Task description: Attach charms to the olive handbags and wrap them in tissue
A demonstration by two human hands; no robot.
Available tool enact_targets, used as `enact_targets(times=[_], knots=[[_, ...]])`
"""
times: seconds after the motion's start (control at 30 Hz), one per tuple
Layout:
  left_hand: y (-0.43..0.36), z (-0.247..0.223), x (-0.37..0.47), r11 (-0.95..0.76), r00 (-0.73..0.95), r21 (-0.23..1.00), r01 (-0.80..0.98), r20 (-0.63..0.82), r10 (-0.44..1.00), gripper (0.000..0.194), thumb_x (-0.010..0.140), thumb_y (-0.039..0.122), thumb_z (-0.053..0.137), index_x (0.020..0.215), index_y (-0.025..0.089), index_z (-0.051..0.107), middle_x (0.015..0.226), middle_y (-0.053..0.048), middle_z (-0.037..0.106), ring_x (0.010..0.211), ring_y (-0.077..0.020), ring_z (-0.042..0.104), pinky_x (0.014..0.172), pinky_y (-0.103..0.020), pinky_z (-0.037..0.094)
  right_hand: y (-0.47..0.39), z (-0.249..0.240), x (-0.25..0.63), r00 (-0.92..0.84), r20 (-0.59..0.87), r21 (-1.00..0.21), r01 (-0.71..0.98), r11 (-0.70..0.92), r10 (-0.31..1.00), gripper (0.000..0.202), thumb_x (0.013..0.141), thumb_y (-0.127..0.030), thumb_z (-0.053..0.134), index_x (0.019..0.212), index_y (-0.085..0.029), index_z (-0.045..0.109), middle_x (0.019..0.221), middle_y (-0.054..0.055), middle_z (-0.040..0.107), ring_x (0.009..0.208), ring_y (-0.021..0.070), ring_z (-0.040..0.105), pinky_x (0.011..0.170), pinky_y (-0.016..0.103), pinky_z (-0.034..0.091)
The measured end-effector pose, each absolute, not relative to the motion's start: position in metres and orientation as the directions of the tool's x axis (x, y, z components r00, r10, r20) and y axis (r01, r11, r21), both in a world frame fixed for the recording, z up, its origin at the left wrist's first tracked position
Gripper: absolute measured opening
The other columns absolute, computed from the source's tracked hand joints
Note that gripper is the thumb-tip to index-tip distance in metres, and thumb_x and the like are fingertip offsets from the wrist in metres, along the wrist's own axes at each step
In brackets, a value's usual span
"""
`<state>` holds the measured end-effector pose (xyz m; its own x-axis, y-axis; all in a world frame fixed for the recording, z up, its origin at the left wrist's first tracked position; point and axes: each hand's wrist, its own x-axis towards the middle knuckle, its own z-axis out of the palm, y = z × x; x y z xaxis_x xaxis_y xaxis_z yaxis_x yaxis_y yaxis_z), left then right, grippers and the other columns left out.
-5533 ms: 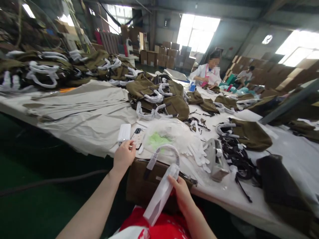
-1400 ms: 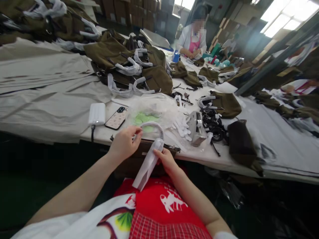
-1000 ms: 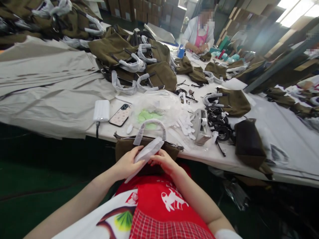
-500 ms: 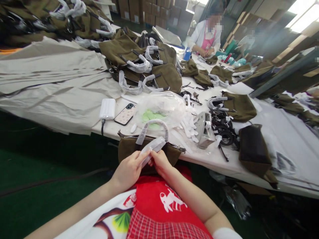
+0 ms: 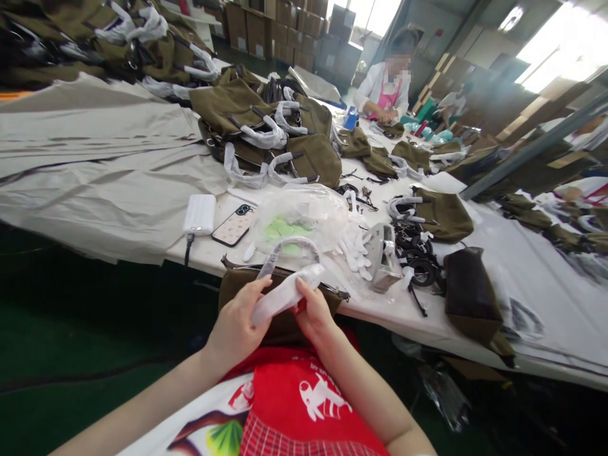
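An olive handbag (image 5: 232,283) with a zipped top rests upright at the table's front edge, close to my body. Its near handle (image 5: 284,296) is wrapped in white protective film. My left hand (image 5: 241,320) grips the lower left part of this handle. Closed on its right part is my right hand (image 5: 314,311), thumb on top of the film. The far handle (image 5: 289,244), wrapped too, arches up behind. My hands and the near handle hide much of the bag's front.
Just beyond the bag lies a clear plastic bag (image 5: 304,212) with green pieces inside. A phone (image 5: 234,225) and a white power bank (image 5: 199,214) lie to its left. A tape dispenser (image 5: 382,259) and black straps (image 5: 420,263) sit right. Olive bags (image 5: 266,133) are piled behind; a co-worker (image 5: 387,88) stands farther back.
My hands have moved apart along the wrapped handle, the left one down and left, exposing more of the film between them. The camera view has shifted slightly.
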<state>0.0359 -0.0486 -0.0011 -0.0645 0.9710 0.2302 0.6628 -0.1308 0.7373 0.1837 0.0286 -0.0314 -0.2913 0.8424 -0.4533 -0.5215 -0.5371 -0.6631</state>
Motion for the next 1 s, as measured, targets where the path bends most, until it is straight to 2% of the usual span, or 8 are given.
enact_targets(times=[0.1, 0.2, 0.3, 0.43, 0.67, 0.8, 0.9, 1.0], knots=[[-0.047, 0.0, 0.033, -0.066, -0.205, 0.833, 0.55, 0.211, 0.956, 0.064, 0.081, 0.025, 0.058, 0.141, 0.023, 0.038, 0.131, -0.011, 0.057, 0.084, -0.019, 0.066, 0.077, -0.032, 0.057, 0.034, -0.029, 0.183, -0.277, -0.462, -0.622, -0.576, -0.531, 0.842, 0.036, 0.061, -0.038, 0.084, 0.075, -0.016, 0.059, 0.057, -0.004, 0.054, 0.045, 0.0081, 0.042, 0.038, 0.02, 0.031], [-0.042, 0.003, 0.033, -0.117, -0.081, 0.86, 0.498, 0.18, 0.98, 0.057, 0.082, 0.025, 0.054, 0.139, 0.024, 0.046, 0.137, -0.012, 0.054, 0.097, -0.0225, 0.066, 0.089, -0.037, 0.055, 0.033, -0.031, 0.183, -0.303, -0.466, -0.623, -0.555, -0.552, 0.831, 0.036, 0.062, -0.039, 0.083, 0.073, -0.016, 0.057, 0.055, -0.005, 0.051, 0.044, 0.0072, 0.04, 0.039, 0.02, 0.031], [-0.037, 0.007, 0.034, -0.18, 0.028, 0.865, 0.468, 0.189, 0.982, 0.034, 0.083, 0.025, 0.052, 0.111, 0.026, 0.071, 0.139, -0.007, 0.055, 0.121, -0.0279, 0.056, 0.105, -0.042, 0.046, 0.03, -0.032, 0.183, -0.309, -0.466, -0.652, -0.514, -0.557, 0.829, 0.035, 0.064, -0.04, 0.081, 0.074, -0.017, 0.057, 0.054, -0.005, 0.05, 0.045, 0.0079, 0.041, 0.04, 0.021, 0.032], [-0.037, 0.012, 0.03, -0.077, -0.001, 0.912, 0.403, 0.085, 0.996, 0.022, 0.078, 0.029, 0.056, 0.083, 0.025, 0.077, 0.133, -0.007, 0.06, 0.121, -0.0299, 0.056, 0.105, -0.043, 0.045, 0.028, -0.031, 0.184, -0.302, -0.463, -0.685, -0.475, -0.553, 0.833, 0.036, 0.064, -0.041, 0.081, 0.071, -0.017, 0.056, 0.051, -0.006, 0.047, 0.043, 0.0078, 0.038, 0.04, 0.021, 0.03], [-0.042, 0.008, 0.024, 0.048, 0.042, 0.956, 0.289, -0.062, 0.997, 0.039, 0.082, 0.05, 0.05, 0.091, 0.024, 0.078, 0.136, -0.008, 0.059, 0.119, -0.0343, 0.057, 0.102, -0.048, 0.047, 0.031, -0.037, 0.186, -0.3, -0.439, -0.726, -0.436, -0.531, 0.847, 0.038, 0.062, -0.043, 0.082, 0.072, -0.016, 0.057, 0.05, -0.005, 0.05, 0.042, 0.0072, 0.04, 0.039, 0.02, 0.028], [-0.036, -0.002, 0.027, 0.151, -0.071, 0.933, 0.326, -0.135, 0.988, 0.032, 0.071, 0.053, 0.067, 0.084, 0.025, 0.075, 0.124, -0.009, 0.066, 0.112, -0.0338, 0.061, 0.102, -0.046, 0.046, 0.033, -0.041, 0.188, -0.297, -0.451, -0.745, -0.394, -0.538, 0.842, 0.042, 0.06, -0.047, 0.082, 0.072, -0.014, 0.059, 0.049, -0.004, 0.053, 0.039, 0.0073, 0.043, 0.038, 0.02, 0.03], [-0.033, -0.014, 0.029, 0.282, -0.083, 0.937, 0.205, -0.271, 0.959, 0.067, 0.062, 0.054, 0.076, 0.122, 0.028, 0.059, 0.123, -0.009, 0.066, 0.091, -0.0293, 0.07, 0.086, -0.043, 0.056, 0.035, -0.044, 0.19, -0.291, -0.458, -0.75, -0.382, -0.541, 0.84, 0.044, 0.057, -0.047, 0.083, 0.073, -0.013, 0.06, 0.05, -0.004, 0.056, 0.039, 0.0069, 0.044, 0.038, 0.019, 0.031], [-0.031, -0.027, 0.033, 0.496, 0.094, 0.858, 0.135, -0.51, 0.855, 0.078, 0.057, 0.061, 0.076, 0.122, 0.023, 0.056, 0.1, -0.011, 0.074, 0.056, -0.0248, 0.066, 0.055, -0.038, 0.058, 0.037, -0.047, 0.195, -0.319, -0.452, -0.767, -0.339, -0.545, 0.833, 0.046, 0.056, -0.048, 0.084, 0.074, -0.013, 0.061, 0.054, -0.004, 0.058, 0.04, 0.0063, 0.045, 0.037, 0.019, 0.031]])
